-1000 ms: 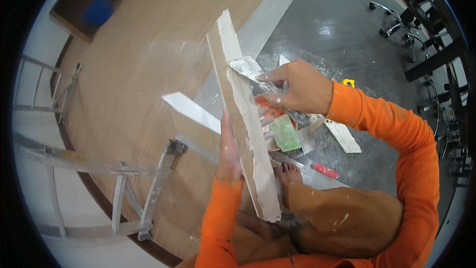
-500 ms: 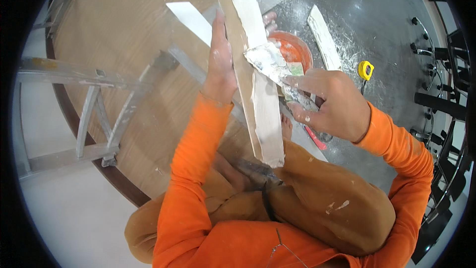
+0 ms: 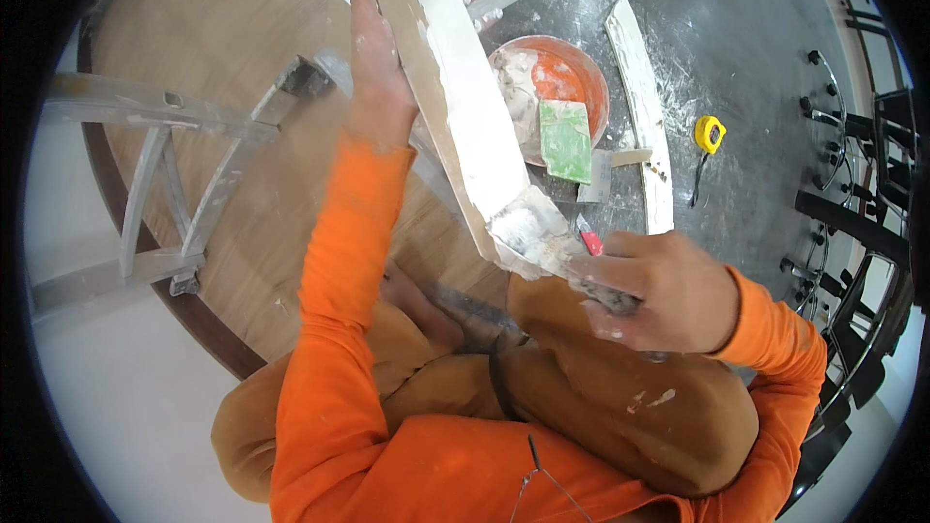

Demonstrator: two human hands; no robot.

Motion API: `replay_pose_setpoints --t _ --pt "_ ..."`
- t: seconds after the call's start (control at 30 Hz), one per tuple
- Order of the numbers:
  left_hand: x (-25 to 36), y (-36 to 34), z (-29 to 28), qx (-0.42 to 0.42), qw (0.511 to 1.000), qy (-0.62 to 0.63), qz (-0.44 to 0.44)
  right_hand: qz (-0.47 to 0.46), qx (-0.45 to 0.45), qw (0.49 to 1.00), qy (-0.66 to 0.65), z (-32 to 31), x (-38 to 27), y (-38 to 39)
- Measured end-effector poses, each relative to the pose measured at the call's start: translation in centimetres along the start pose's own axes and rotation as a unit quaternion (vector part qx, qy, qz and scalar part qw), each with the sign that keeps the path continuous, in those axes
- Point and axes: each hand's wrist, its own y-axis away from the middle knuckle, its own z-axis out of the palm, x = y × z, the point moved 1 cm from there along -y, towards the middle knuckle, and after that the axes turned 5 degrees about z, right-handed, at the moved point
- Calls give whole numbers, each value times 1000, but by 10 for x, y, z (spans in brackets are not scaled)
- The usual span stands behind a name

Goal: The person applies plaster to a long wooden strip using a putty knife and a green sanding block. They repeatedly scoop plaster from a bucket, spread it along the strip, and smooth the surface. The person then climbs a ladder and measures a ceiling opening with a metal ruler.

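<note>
A long tan board (image 3: 441, 126) coated along one face with white paste slants away from me. My left hand (image 3: 383, 63) grips it from the left near its upper part, fingertips showing past its right side. My right hand (image 3: 659, 291) is closed on the handle of a putty knife (image 3: 533, 232), whose paste-covered blade lies on the board's lower end. Beyond the board, an orange bucket (image 3: 572, 73) holds white paste, with a green rectangular piece (image 3: 564, 140) resting in it.
A white-coated strip (image 3: 635, 77), yellow tape measure (image 3: 710, 133), metal scraper (image 3: 593, 189) and red tool (image 3: 589, 237) lie on the grey floor (image 3: 736, 58). An aluminium ladder (image 3: 155, 184) lies at the left on wood-look flooring (image 3: 194, 29). Black wheeled chairs (image 3: 852, 242) line the right.
The putty knife and my right hand have moved down the board to its lower end. The board and my left hand sit higher in the view, uncovering more of the bucket.
</note>
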Motion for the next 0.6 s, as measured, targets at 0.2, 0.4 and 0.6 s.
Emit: replay_pose_setpoints --t 0.2,0.4,0.6 --pt "-6 -6 -12 43 988 143 -38 -43 20 991 -127 -28 33 -1" --pt "-24 -6 -38 0 983 170 -65 -67 35 997 0 5 71 -17" --pt "-30 6 -46 -46 991 124 -23 -134 38 980 139 12 75 -15"
